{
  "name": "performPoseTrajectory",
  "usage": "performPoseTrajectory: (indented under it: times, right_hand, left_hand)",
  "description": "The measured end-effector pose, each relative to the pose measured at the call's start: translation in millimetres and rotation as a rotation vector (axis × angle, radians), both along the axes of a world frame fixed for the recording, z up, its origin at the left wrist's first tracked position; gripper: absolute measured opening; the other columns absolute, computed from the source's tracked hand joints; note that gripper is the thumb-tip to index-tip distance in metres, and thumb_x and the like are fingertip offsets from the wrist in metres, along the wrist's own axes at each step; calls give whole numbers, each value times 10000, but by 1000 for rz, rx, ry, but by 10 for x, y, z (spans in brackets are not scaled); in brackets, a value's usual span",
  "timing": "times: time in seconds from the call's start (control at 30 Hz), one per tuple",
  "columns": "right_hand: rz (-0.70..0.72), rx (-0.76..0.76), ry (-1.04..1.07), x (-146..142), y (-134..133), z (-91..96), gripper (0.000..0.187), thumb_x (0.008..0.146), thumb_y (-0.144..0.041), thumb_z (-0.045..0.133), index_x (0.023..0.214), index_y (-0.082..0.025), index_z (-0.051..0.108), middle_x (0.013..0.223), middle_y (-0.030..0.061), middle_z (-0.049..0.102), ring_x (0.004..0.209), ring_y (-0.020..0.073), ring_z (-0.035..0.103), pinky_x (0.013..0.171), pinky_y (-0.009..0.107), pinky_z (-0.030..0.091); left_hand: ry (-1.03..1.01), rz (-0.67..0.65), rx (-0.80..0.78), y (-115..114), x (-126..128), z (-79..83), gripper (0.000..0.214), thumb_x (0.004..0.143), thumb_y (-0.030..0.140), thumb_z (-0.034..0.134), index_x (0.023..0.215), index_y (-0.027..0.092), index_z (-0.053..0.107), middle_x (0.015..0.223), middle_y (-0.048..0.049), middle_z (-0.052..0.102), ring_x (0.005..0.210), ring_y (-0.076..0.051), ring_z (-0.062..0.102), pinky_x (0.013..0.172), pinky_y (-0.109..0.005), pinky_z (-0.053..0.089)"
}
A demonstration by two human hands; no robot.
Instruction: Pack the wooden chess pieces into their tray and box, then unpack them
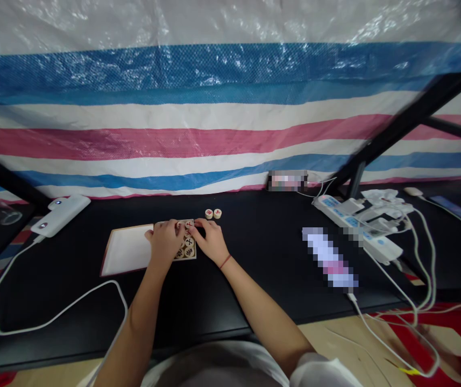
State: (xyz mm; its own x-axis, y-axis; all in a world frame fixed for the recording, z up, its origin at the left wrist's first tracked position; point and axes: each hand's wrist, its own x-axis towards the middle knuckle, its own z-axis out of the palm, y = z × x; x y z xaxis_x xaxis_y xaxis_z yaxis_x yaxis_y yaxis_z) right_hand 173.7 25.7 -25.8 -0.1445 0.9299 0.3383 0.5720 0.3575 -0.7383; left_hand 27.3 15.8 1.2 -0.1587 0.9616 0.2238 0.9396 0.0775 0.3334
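On the black desk [198, 301], a white power bank [61, 215] lies at the left, its cable looping forward. Next comes a shallow white tray [127, 250] with a red edge, its right side partly under the left hand [165, 240]. That hand's fingertips rest at the top of a small box [194, 251] of round wooden xiangqi pieces [189, 243], packed in rows; at least three rows show, and the hands hide the top corner. The right hand [210, 242], a cord bracelet [225, 262] on its wrist, meets the left there, fingers on the top pieces; whether either is clamped on one, I cannot tell. Two loose pieces [213, 213] lie outside the box, just beyond the hands. Further right sits a white power strip [335, 211] crowded with plugs.
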Motion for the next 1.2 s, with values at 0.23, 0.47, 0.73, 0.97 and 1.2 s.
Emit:
performPoseTrajectory:
  times: [0.23, 0.47, 0.73, 0.97, 1.2]
  right_hand:
    - [53, 204, -28, -6, -28, 47, 376, 863, -341, 601, 1215, -209, 596, 1168, 84, 671, 1116, 247, 576, 967, 404, 420]
    - [71, 280, 61, 11, -45, 31, 290, 893, -291, 567, 1172, -234, 622, 1072, 65, 700, 1007, 217, 630, 912, 381, 466]
    - [-177, 335, 116, 275, 127, 106, 273, 854, -275, 545, 1100, -212, 644, 1052, 96, 652, 1000, 225, 603, 915, 392, 480]
    - [-442, 34, -80, 744, 345, -44, 240, 775, -260, 572, 1001, -194, 619, 909, 63, 677, 836, 238, 570, 790, 370, 447]
    - [-414, -96, -236, 702, 324, -73, 121, 786, -223, 565, 896, -234, 614, 927, 31, 680, 935, 247, 557, 734, 317, 375]
  left_hand:
    - [-329, -158, 261, -22, -33, 42, 246, 875, 412, 528, 943, 207, 647, 927, -58, 709, 837, -215, 621, 815, -353, 437]
    - [-613, -174, 208, -114, 109, 96, 271, 857, 443, 555, 962, 204, 627, 913, -38, 712, 822, -183, 659, 800, -312, 508]
    - [-890, -91, 322, -29, 36, -107, 322, 853, 403, 603, 1113, 215, 622, 1092, -66, 677, 986, -184, 662, 909, -339, 524]
    - [-1049, -48, 286, 30, -6, -196, 412, 798, 358, 674, 1179, 211, 621, 1207, -99, 610, 1017, -197, 652, 910, -346, 543]
    - [-1049, -49, 191, 29, 8, -216, 432, 794, 373, 678, 1195, 229, 607, 1129, -82, 656, 1009, -209, 656, 868, -358, 564]
